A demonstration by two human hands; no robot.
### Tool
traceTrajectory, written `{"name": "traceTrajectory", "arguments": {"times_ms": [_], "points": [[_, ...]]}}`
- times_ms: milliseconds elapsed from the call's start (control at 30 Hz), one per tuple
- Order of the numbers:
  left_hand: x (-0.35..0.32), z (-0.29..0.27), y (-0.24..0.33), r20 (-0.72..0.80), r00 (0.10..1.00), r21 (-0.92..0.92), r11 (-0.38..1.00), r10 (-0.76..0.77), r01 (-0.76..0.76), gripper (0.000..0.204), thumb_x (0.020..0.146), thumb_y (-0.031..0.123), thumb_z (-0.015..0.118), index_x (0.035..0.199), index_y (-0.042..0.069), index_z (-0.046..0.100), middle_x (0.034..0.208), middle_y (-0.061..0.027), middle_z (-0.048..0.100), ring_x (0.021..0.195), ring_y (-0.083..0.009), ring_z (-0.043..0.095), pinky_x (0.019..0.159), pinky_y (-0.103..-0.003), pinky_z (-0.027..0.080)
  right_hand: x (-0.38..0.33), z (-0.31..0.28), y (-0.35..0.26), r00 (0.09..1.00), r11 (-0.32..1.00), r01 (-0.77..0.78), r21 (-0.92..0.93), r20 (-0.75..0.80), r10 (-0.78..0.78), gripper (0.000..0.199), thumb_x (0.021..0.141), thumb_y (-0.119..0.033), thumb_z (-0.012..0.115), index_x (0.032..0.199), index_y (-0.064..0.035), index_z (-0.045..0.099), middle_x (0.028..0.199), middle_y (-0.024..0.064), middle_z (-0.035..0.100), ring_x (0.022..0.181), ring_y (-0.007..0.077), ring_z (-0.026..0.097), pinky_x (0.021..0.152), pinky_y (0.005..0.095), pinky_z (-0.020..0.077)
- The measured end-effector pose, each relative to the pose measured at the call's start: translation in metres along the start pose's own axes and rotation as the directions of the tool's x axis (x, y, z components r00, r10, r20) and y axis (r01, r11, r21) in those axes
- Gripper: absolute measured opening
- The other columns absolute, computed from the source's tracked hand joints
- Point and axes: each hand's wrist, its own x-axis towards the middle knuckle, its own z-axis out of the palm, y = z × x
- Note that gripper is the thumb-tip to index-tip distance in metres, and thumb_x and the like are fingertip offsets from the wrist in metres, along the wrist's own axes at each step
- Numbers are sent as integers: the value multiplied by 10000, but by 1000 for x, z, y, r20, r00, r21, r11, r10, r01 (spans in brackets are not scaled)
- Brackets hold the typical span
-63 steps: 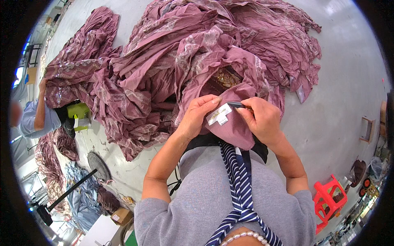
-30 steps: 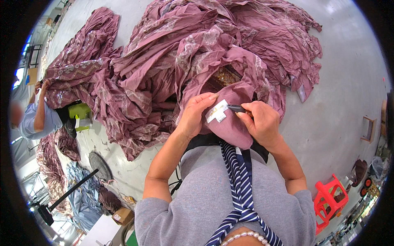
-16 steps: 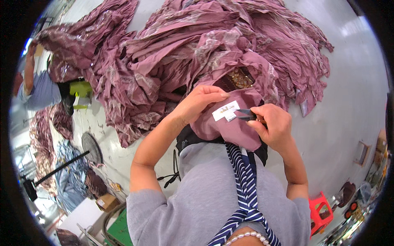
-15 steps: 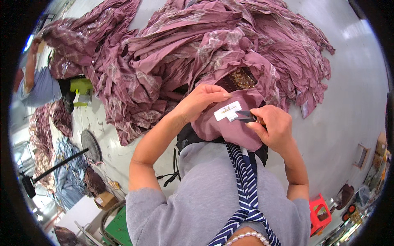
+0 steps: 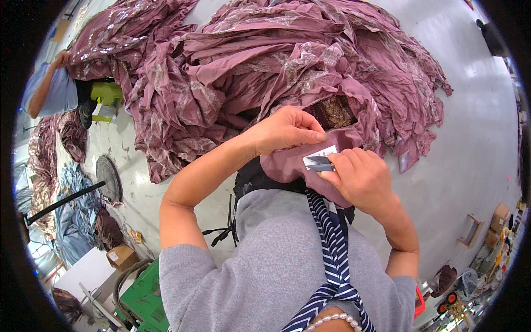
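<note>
A mauve garment [image 5: 283, 164] with a white label [image 5: 330, 150] sewn on it lies spread in front of my body. My left hand [image 5: 289, 130] pinches the cloth just above the label, thumb against fingers. In my right hand [image 5: 363, 178] is a pair of thread snips [image 5: 319, 164]; their dark blades point left and lie across the label's lower part. The handles are mostly hidden in my fist. Just beyond the label, a dark patch with gold sequins [image 5: 336, 112] shows through an opening in the cloth.
A big heap of mauve garments [image 5: 232, 72] covers the surface ahead. At far left a person in a blue top [image 5: 52, 91] holds part of it, near a lime-green object [image 5: 105, 99]. A cardboard box [image 5: 121, 257] and green machine [image 5: 145, 296] stand lower left, a red stool [image 5: 419, 303] lower right.
The snips have moved slightly left and now cover more of the label's lower part. My left hand has shifted a little right along the cloth. The view has turned slightly.
</note>
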Motion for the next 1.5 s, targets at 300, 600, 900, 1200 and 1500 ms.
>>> {"name": "traceTrajectory", "arguments": {"times_ms": [300, 600, 900, 1200, 1500], "points": [[-1, -1, 1, -2, 1000, -7, 1000, -7, 7, 165, 882, 184, 637, 945, 34, 664, 788, 52, 616, 685, -8, 519, 590, -163, 393, -2, -13, -2, 996, 986, 85, 141, 3, -86, 304, 751, -329, 685, 838, -59, 577, 697, 40, 532, 612, 194, 534, 531, 320, 401], [-12, -16, -6, -165, 949, 94, 962, 267, -255, 126, 898, 160, 588, 916, 35, 598, 808, 50, 557, 728, -33, 467, 667, -187, 385, -71, 11, 65, 646, 532, -553, 641, -74, 760, 415, 755, -166, 757, 1096, -26, 568, 941, 59, 637, 752, 93, 575, 658, 248, 470], [-116, -125, -62, -660, -7, 744, 652, 751, -150, 173, 781, 90, 615, 942, 31, 586, 838, -40, 594, 778, -158, 582, 720, -226, 450, -110, 115, 68, 700, 751, -626, 209, -273, 660, 461, 628, 4, 676, 1074, -53, 573, 1022, 126, 624, 887, 334, 617, 728, 384, 513], [-66, -78, -2, -552, 583, 710, 703, 596, -47, 266, 847, 20, 634, 1111, 15, 605, 1029, -35, 635, 916, -100, 571, 757, -225, 450, -8, 108, -6, 952, 969, -104, 226, -259, 163, 88, 736, -145, 547, 794, -85, 520, 802, 48, 527, 773, 206, 560, 619, 324, 461], [106, 73, -23, 386, 738, 817, 167, 553, -552, 262, 764, 118, 685, 1023, 102, 648, 1042, -101, 622, 968, -298, 604, 762, -377, 505, -23, 139, -15, 984, 921, -172, 350, 105, 144, 450, 659, -230, 733, 1020, -8, 584, 978, 152, 597, 860, 281, 605, 720, 366, 530]]}}
